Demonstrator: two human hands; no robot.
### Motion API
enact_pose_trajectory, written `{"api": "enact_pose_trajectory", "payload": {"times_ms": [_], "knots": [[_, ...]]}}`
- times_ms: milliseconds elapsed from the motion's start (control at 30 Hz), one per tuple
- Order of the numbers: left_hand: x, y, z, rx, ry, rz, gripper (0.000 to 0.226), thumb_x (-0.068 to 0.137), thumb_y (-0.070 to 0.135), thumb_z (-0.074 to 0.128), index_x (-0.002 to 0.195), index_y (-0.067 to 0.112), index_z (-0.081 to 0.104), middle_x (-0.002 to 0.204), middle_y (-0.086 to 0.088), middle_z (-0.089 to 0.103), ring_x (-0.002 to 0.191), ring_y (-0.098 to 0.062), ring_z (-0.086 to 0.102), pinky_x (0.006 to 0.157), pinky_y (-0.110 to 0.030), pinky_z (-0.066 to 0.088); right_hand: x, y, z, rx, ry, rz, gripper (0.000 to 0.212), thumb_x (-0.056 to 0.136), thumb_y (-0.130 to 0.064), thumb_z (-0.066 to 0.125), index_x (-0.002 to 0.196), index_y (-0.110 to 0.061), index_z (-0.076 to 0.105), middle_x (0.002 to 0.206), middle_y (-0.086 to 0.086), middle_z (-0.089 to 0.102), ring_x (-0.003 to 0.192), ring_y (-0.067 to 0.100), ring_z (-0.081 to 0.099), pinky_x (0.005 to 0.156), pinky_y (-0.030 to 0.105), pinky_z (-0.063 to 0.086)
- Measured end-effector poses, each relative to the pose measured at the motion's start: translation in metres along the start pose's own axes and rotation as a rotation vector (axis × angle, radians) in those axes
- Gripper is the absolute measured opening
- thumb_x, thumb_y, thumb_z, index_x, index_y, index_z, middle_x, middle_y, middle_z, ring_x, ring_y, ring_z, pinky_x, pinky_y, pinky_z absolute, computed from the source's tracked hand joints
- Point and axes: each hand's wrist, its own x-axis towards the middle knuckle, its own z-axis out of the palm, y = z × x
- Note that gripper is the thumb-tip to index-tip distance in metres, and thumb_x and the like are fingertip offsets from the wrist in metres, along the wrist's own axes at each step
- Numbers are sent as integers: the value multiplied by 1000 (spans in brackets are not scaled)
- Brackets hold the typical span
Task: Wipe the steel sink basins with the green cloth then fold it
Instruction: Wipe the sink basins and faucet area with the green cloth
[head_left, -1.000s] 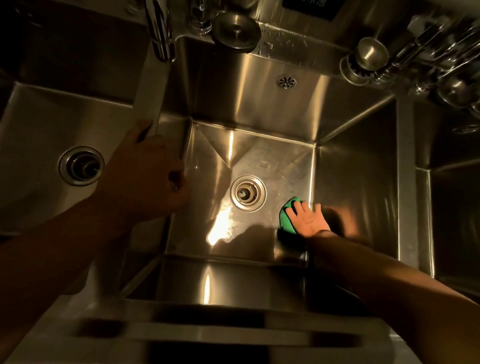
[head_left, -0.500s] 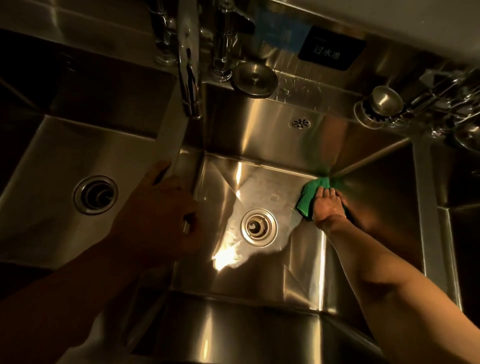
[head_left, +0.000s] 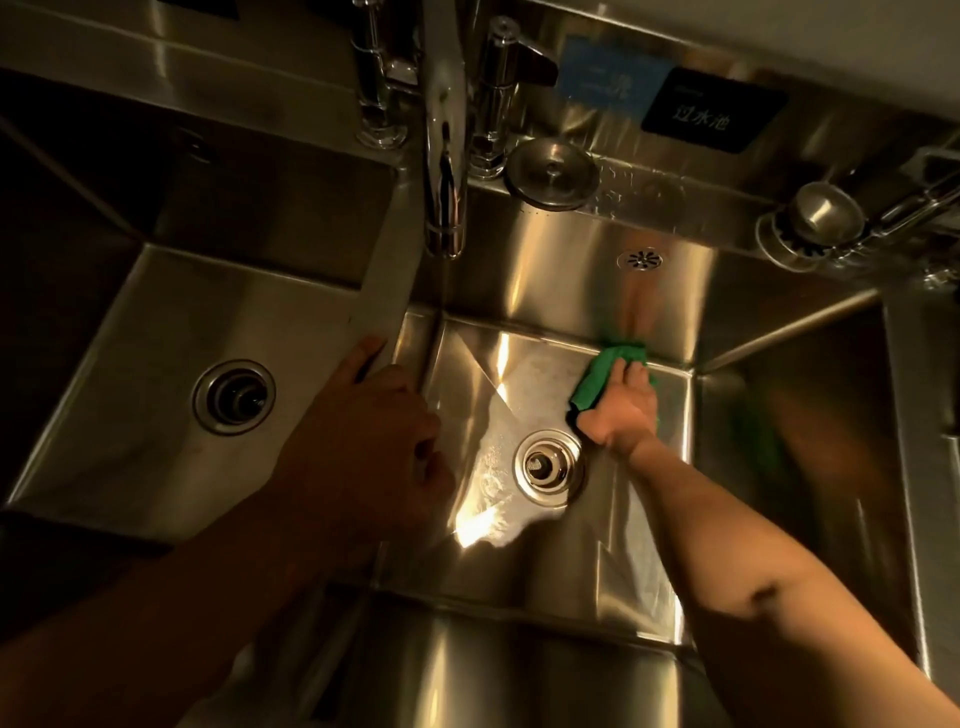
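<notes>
The green cloth (head_left: 602, 376) lies bunched on the floor of the middle steel basin (head_left: 524, 384), against the foot of its back wall. My right hand (head_left: 623, 410) presses down on the cloth, with its fingers lying over it; most of the cloth is hidden beneath the hand. My left hand (head_left: 374, 431) rests on the steel divider (head_left: 384, 291) between the left basin (head_left: 171, 374) and the middle basin, fingers curled over its edge. The middle basin's round drain (head_left: 546, 467) sits just left of my right wrist.
A chrome faucet spout (head_left: 444, 171) hangs over the divider. A round steel lid (head_left: 553, 174) and a steel strainer cup (head_left: 810, 223) sit on the back ledge. An overflow grille (head_left: 640, 258) is in the back wall. A third basin (head_left: 810, 415) lies to the right.
My right hand has slid the cloth from the basin's front right along the right wall and on leftward along the back edge. My left hand stays on the divider. The view has tilted up.
</notes>
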Motion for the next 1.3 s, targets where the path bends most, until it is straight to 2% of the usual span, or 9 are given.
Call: {"api": "enact_pose_trajectory", "payload": {"times_ms": [100,200,333,533,667,767,1033,1200,1300], "knots": [[0,0,0,1,-8,0,22,72,35,63,55,23,58,58,9,55,77,-15,59,118,-54,29,-15,-57,7,47,-33,-139,112,74,-51,73,158,-5,15,161,21,15,151,36,15,124,37,18],[-1,-1,1,-7,0,-2,22,73,34,62,54,23,58,57,10,54,76,-15,58,118,-54,29,-32,-115,25,145,-61,-332,79,94,-31,64,158,-15,21,164,11,20,151,29,22,115,11,20],[-1,-1,0,3,-9,11,24,76,34,62,54,24,58,55,12,51,75,-11,54,121,-51,26,-65,-167,55,51,-32,-504,76,101,-44,34,161,-7,6,167,20,-1,155,36,2,125,44,2],[1,0,-4,13,-28,1,25,76,34,61,54,24,56,55,11,49,73,-13,53,121,-52,26,-101,-148,73,-5,-20,-685,69,106,-38,35,161,-9,5,168,18,-2,156,35,-1,125,47,0],[3,0,-4,-5,-22,-2,23,70,34,66,54,24,54,55,10,50,74,-15,58,118,-53,31,-133,-96,75,-220,-25,-853,54,94,-65,37,144,-46,47,143,-27,53,138,-7,40,119,14,-6],[2,0,-3,24,-33,6,21,68,34,67,54,24,54,55,10,51,76,-15,59,117,-53,32,-145,-49,93,-223,36,-1032,40,106,-38,38,127,-26,69,133,2,67,128,21,60,117,39,36],[1,-2,0,27,-12,18,25,72,33,66,54,26,49,55,12,48,72,-12,55,119,-53,30,-116,64,92,-153,-44,-730,63,94,-35,66,150,-12,46,159,18,25,145,38,38,115,50,38],[1,-4,2,34,-27,21,30,75,37,62,53,28,43,56,14,47,73,-9,53,121,-52,26,-81,89,78,-288,-93,-652,84,95,-47,50,162,-21,8,167,9,-9,155,31,-4,124,47,3],[1,-4,2,19,-13,27,32,74,36,61,54,30,37,56,14,45,72,-9,52,119,-54,29,-77,89,78,-197,-25,-565,84,93,-44,52,162,-24,8,169,7,-7,156,31,-4,127,47,9]]}}
